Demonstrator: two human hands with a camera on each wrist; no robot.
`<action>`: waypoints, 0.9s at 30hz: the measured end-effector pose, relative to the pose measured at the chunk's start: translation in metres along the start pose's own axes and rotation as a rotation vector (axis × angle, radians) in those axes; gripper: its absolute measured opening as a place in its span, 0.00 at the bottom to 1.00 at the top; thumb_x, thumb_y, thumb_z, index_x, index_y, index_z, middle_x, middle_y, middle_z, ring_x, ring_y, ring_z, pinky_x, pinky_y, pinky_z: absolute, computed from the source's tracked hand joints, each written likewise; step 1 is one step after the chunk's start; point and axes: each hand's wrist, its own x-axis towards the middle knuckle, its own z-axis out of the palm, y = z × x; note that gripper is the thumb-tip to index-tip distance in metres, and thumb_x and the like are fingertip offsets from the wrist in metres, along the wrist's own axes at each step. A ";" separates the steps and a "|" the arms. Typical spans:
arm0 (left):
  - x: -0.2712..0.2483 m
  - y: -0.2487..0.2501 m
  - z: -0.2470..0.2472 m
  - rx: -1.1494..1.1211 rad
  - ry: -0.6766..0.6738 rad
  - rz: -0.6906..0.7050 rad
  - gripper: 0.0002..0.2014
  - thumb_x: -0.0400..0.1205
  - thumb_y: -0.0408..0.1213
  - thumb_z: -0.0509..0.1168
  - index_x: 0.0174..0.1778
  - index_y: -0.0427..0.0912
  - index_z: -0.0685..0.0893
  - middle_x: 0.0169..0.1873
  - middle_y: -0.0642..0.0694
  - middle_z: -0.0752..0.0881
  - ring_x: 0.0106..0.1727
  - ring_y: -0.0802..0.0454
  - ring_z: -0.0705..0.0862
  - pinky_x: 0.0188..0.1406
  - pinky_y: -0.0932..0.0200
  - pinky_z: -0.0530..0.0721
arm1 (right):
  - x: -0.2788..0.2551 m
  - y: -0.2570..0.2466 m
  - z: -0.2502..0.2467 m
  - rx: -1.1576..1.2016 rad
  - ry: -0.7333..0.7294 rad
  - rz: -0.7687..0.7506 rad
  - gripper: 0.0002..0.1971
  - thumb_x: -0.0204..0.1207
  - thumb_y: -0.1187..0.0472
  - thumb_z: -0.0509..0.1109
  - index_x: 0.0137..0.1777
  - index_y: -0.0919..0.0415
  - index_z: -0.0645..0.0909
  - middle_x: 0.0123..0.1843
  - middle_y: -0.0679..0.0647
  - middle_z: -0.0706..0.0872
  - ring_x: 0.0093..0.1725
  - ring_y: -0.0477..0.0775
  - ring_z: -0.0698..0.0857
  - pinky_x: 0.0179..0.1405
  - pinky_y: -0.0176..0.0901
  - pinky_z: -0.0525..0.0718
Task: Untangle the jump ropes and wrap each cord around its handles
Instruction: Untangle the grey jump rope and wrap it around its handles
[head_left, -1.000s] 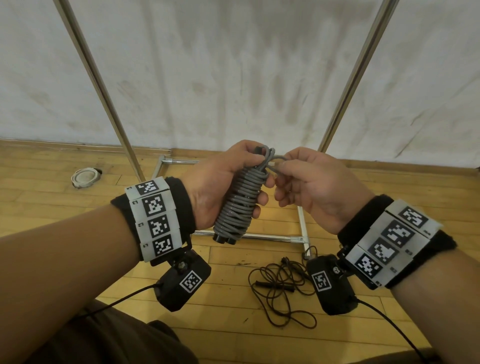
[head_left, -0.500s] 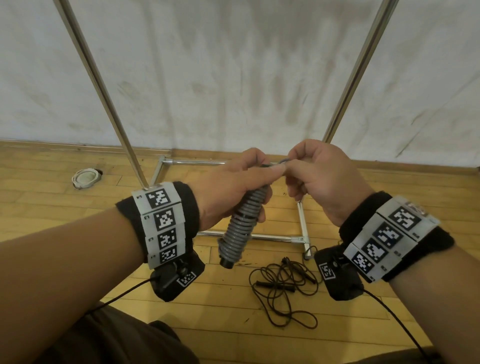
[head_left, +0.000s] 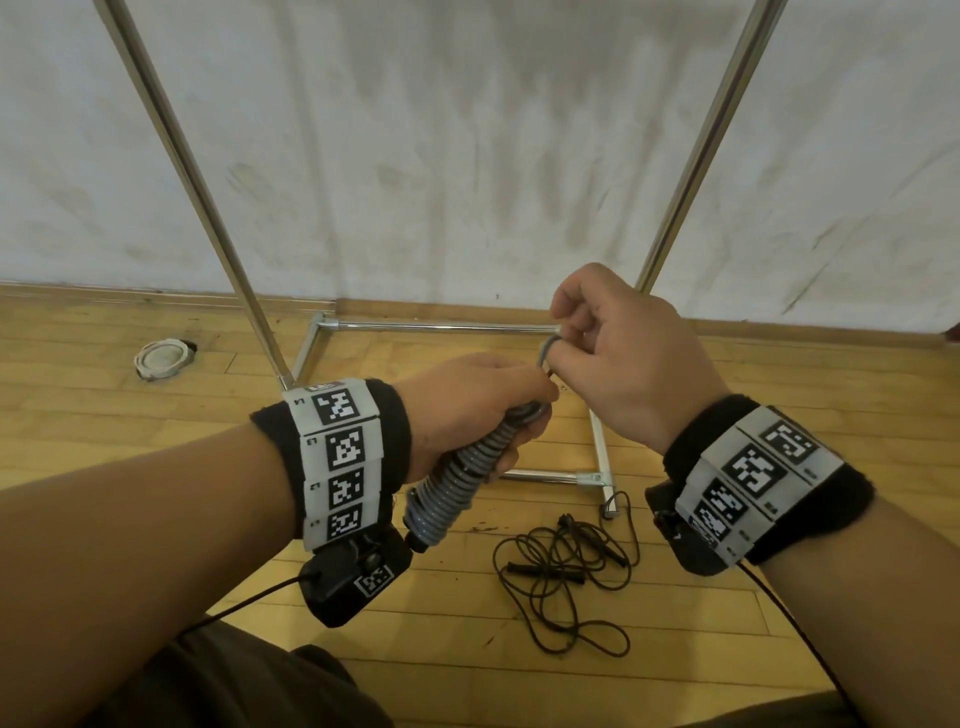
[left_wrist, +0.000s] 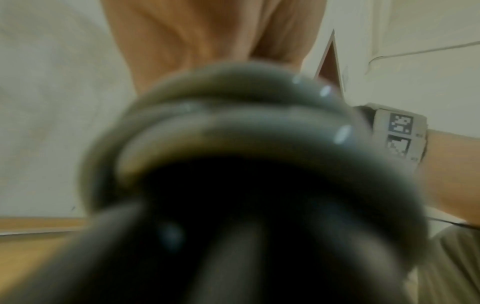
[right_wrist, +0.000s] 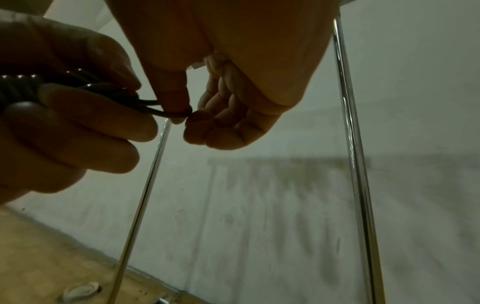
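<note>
black wristbands (head_left: 395, 415), white tag strips (head_left: 340, 457), cabled wrist cameras (head_left: 358, 579)

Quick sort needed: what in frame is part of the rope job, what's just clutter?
Job:
- grey jump rope, coiled round its handles, gripped by the left hand
- its last loop, hooked on a finger of the right hand
- black jump rope, loose tangle on the floor

Clutter:
- metal rack frame
- round white fitting in the floor

Both hands (head_left: 480, 410) (head_left: 618, 364) raised (fingers curled)
</note>
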 end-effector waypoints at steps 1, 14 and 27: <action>0.000 0.001 0.000 0.023 0.011 -0.008 0.17 0.86 0.43 0.65 0.31 0.46 0.83 0.29 0.45 0.81 0.26 0.48 0.80 0.26 0.57 0.82 | 0.000 -0.002 0.000 -0.044 0.013 -0.041 0.09 0.77 0.60 0.70 0.54 0.50 0.76 0.36 0.47 0.83 0.37 0.48 0.81 0.33 0.43 0.81; -0.002 0.000 -0.001 0.245 0.128 0.047 0.12 0.88 0.42 0.69 0.43 0.40 0.87 0.29 0.46 0.86 0.31 0.48 0.85 0.40 0.52 0.87 | 0.008 -0.001 -0.004 0.037 -0.106 0.017 0.09 0.78 0.61 0.72 0.54 0.49 0.78 0.43 0.44 0.85 0.36 0.38 0.84 0.34 0.37 0.80; -0.003 0.004 -0.013 0.454 0.240 0.135 0.11 0.93 0.50 0.60 0.55 0.54 0.87 0.46 0.51 0.93 0.43 0.56 0.95 0.46 0.52 0.95 | 0.001 -0.002 0.008 0.375 -0.197 0.276 0.11 0.82 0.46 0.72 0.51 0.53 0.87 0.42 0.50 0.93 0.37 0.48 0.92 0.34 0.40 0.91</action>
